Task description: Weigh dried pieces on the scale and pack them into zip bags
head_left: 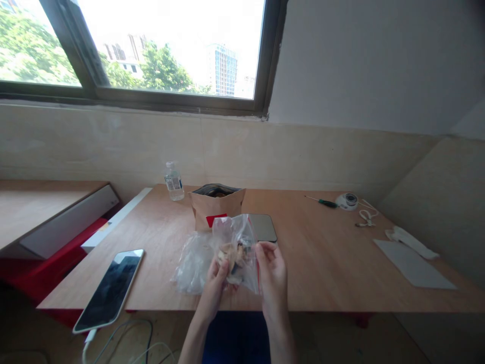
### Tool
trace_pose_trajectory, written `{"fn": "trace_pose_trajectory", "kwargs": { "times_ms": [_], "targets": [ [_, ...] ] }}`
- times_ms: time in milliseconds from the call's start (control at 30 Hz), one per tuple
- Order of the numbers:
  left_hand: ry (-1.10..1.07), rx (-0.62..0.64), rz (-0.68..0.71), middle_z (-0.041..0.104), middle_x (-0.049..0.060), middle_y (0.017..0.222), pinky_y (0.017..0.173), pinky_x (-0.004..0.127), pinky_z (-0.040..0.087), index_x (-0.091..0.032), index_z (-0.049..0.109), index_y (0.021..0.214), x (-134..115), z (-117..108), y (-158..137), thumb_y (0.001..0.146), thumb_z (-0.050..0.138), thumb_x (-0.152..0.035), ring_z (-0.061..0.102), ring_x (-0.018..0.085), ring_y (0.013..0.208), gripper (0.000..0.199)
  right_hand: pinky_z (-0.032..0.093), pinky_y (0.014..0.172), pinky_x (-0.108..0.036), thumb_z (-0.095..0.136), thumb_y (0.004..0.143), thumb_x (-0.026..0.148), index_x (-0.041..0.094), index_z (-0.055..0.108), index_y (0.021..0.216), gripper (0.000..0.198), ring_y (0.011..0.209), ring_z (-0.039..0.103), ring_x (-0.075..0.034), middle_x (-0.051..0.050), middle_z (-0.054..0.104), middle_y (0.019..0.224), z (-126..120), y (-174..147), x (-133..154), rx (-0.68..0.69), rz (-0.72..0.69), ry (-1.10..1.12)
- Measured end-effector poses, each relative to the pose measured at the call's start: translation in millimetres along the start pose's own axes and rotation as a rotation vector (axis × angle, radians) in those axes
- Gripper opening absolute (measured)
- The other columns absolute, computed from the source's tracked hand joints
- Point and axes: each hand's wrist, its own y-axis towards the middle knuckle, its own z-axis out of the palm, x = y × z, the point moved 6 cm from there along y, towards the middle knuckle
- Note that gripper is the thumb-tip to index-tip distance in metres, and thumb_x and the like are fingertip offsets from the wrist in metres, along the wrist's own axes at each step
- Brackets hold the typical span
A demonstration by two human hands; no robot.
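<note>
Bench (322,263): wooden, below a window (170,50).
Bag (248,270): clear, pale pieces (227,251) inside, raised before the pouch (217,205).
Left hand (215,283): clamped on its lower left.
Right hand (273,267): pinched at the red-striped edge.
Bag's feel: probably light, limp, slick; pieces perhaps brittle, so best gripped by the edge film.

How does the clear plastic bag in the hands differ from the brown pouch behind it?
The clear plastic bag is see-through; the brown pouch is opaque.
The bag is held up between left hand and right hand; the pouch stands on the table.
The bag has a red line along one edge; the pouch bears a red patch.
Both have contents showing.
</note>
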Motion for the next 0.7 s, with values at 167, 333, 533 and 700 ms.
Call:
{"fn": "trace_pose_trajectory", "kwargs": {
  "times_ms": [167,333,533,700],
  "targets": [
    [0.021,-0.123,0.112,0.065,0.007,0.108,0.078,0.030,0.051,-0.020,0.054,0.115,-15.6,-17.7,8.6,0.075,0.062,-0.051,0.062,0.021,0.097,0.051,0.051,0.074,-0.027,0.056,0.084,0.033,0.019,0.059,0.091,0.016,0.080,0.062,-0.015,-0.004,0.063,0.088,25.3,6.7,35.6,0.230,-0.292,-0.261],
    [0.017,-0.170,0.153,0.066,0.008,0.110,0.082,0.030,0.050,-0.019,0.056,0.114,-18.5,-26.2,10.2,0.075,0.062,-0.050,0.061,0.023,0.102,0.050,0.046,0.088,-0.031,0.055,0.085,0.025,0.022,0.065,0.098,0.017,0.098,0.060,-0.018,-0.004,0.064,0.102,61.4,17.3,36.1,0.655,-0.373,-0.460],
    [-0.009,-0.167,0.159,0.068,0.007,0.105,0.089,0.034,0.048,-0.019,0.058,0.115,-19.4,-27.9,9.3,0.077,0.061,-0.049,0.061,0.024,0.104,0.048,0.051,0.076,-0.030,0.063,0.079,0.030,0.021,0.065,0.104,0.026,0.087,0.064,-0.019,-0.002,0.068,0.096,74.5,22.6,11.4,0.901,-0.238,-0.398],
    [0.081,-0.152,0.197,0.065,0.009,0.115,0.098,0.038,0.041,-0.019,0.059,0.115,-21.5,-26.5,10.6,0.079,0.058,-0.050,0.054,0.026,0.116,0.048,0.051,0.082,-0.031,0.064,0.078,0.028,0.022,0.065,0.107,0.029,0.095,0.063,-0.019,-0.003,0.067,0.106,77.4,22.2,6.9,0.997,-0.210,-0.345]
  ]
}}
